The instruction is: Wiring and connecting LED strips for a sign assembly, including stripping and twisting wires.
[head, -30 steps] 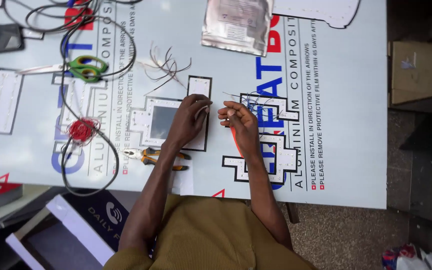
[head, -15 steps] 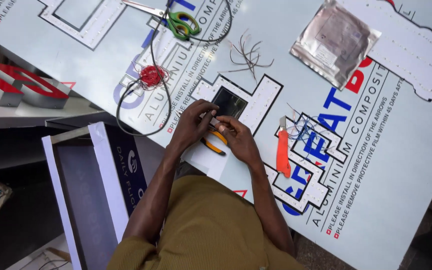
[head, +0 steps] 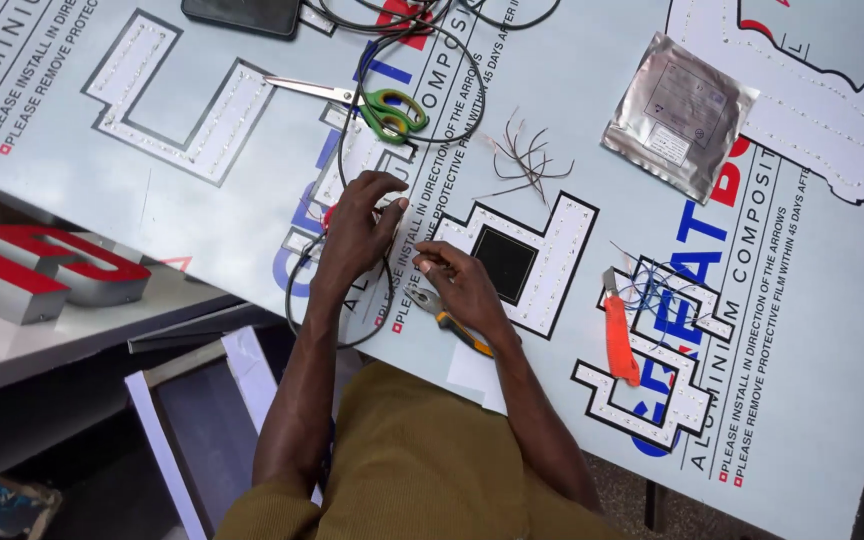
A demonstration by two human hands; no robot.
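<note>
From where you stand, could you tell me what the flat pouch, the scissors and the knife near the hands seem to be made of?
The pouch looks like metallised foil: silvery, creased, dully shiny. The scissors seem to have bare steel blades, pale and glinting, with glossy green handles, probably plastic. The utility knife has a smooth orange body, likely plastic; its tip looks grey, perhaps metal, though it is too small to tell.

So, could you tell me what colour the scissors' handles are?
Green, on the scissors; the head view shows it.

glossy film-covered sheet panel (head: 202,230), crinkled shiny foil pouch (head: 679,113), metal-bladed scissors (head: 352,100) with green plastic handles, smooth orange plastic utility knife (head: 620,342), rubbery black cable (head: 452,70).
</note>
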